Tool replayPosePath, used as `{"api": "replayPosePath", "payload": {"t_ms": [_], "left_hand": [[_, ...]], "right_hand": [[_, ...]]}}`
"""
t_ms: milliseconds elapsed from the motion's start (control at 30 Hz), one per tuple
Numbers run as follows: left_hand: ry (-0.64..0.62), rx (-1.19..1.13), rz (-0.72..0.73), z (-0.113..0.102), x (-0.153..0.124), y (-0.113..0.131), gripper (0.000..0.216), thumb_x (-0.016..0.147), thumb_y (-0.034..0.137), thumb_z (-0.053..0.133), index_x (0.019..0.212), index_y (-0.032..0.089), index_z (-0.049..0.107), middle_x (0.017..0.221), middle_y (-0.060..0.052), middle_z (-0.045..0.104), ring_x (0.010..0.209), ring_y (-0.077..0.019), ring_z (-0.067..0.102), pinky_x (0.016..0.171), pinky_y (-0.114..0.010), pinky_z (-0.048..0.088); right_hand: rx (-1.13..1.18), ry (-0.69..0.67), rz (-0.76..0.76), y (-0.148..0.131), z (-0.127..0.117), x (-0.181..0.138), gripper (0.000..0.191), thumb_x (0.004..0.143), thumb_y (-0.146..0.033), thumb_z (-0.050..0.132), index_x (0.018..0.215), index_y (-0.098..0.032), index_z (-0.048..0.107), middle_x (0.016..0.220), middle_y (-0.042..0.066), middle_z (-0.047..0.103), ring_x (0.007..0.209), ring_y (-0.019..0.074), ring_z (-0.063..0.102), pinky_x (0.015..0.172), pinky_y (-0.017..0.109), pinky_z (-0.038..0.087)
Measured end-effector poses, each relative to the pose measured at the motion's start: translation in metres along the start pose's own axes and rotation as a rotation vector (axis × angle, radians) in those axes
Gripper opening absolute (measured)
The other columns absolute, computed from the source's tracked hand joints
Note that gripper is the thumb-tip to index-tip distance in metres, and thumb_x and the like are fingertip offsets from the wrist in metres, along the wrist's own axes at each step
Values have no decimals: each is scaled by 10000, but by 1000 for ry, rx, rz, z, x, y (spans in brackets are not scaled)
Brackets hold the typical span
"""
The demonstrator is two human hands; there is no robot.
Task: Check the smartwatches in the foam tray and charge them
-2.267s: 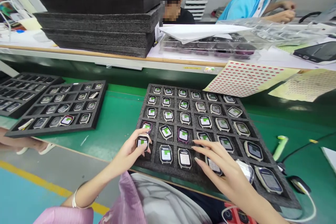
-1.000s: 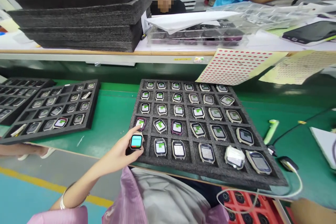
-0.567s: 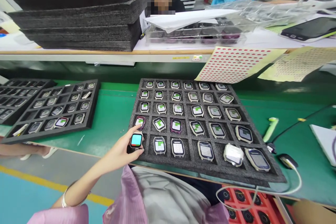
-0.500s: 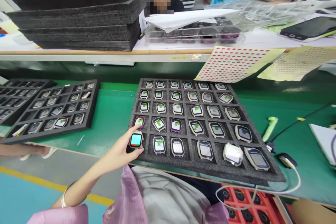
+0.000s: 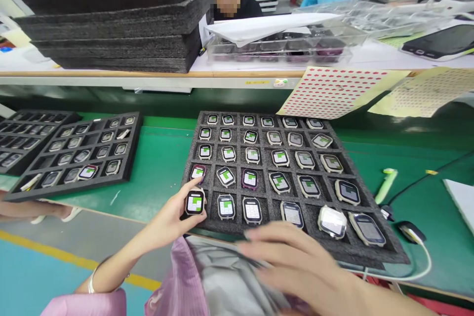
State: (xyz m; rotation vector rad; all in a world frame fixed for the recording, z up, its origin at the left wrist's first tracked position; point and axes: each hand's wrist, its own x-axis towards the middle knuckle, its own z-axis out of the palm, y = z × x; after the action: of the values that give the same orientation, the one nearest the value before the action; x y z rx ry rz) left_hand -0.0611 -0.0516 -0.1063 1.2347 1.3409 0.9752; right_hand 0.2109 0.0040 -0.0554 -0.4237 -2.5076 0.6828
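Gripped a lit watch (image 5: 195, 201) between thumb and fingers of the left hand (image 5: 170, 217), with its screen up, at the near-left compartment of a large black foam tray (image 5: 212, 185); could not tell if lifted clear. Saw a purple-rimmed watch (image 5: 198, 173) just beyond, with further watches (image 5: 252, 209) in rows across the tray. Held the right hand (image 5: 296, 261), blurred, before the tray's near edge, with fingers extended and slightly apart. Noted a smaller tray (image 5: 131, 143) on the green table (image 5: 159, 163) and a black foam stack (image 5: 122, 24) up on the shelf (image 5: 222, 81).
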Motion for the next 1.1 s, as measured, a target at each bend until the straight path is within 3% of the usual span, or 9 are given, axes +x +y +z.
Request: {"api": "replayPosePath", "payload": {"t_ms": [67,167,300,500,633,767,867,967,1100], "left_hand": [[4,33,20,5,-2,5,662,839,183,578,1408,269,250,1094,-47,552,962,-190,565,920,-347,451],[32,251,64,6,-2,7,552,843,175,567,1327,271,319,1172,-52,523,1048,-203,531,936,-350,432],[29,652,162,-8,0,1,354,850,206,565,1173,223,422,1137,-73,511,1060,-233,502,919,-387,425],[-28,1017,265,-19,5,8,441,825,312,613,1209,178,442,1252,-130,433,1155,-304,409,946,-470,390],[-152,1048,386,14,18,28,383,851,247,560,1204,143,455,1175,-131,483,1079,-279,454,894,-432,426],[-241,1216,489,63,41,43,284,824,208,568,1085,98,547,1065,-147,549,977,-302,502,807,-435,457],[-294,1402,476,88,56,52,229,782,217,624,956,70,602,976,-162,583,929,-324,530,787,-449,464],[-353,1484,437,98,65,57,294,736,269,697,918,52,617,945,-172,596,914,-329,544,780,-442,471],[-370,1448,448,94,72,53,346,690,290,749,906,61,605,960,-175,585,909,-331,540,764,-442,476]], "right_hand": [[-127,22,-293,13,19,18,233,908,-244,534,1117,-158,587,1206,108,621,1186,246,504,983,423,442],[-275,93,-379,33,39,28,185,892,-134,504,1053,-95,586,1174,164,622,1143,269,522,950,467,443],[-295,60,-177,55,29,16,165,891,-97,490,1027,-113,581,988,127,652,969,253,561,824,430,480],[-387,-237,149,68,-24,-10,163,918,-155,435,930,-150,598,946,113,566,895,264,519,773,434,450],[-403,-355,263,65,-42,-22,101,891,-166,517,956,-158,594,967,97,538,896,254,507,794,407,442],[-534,-399,275,62,-38,-24,239,827,-201,652,1051,-151,586,1002,100,535,908,267,513,780,390,436],[-643,-419,272,63,-31,-21,307,767,-274,738,1001,-131,601,960,103,545,886,283,529,758,391,435],[-649,-427,282,65,-29,-19,337,731,-324,776,925,-113,599,918,103,552,864,286,543,751,384,443],[-500,-432,319,69,-33,-19,331,735,-311,778,923,-122,582,936,93,553,866,267,554,752,357,461]]}}
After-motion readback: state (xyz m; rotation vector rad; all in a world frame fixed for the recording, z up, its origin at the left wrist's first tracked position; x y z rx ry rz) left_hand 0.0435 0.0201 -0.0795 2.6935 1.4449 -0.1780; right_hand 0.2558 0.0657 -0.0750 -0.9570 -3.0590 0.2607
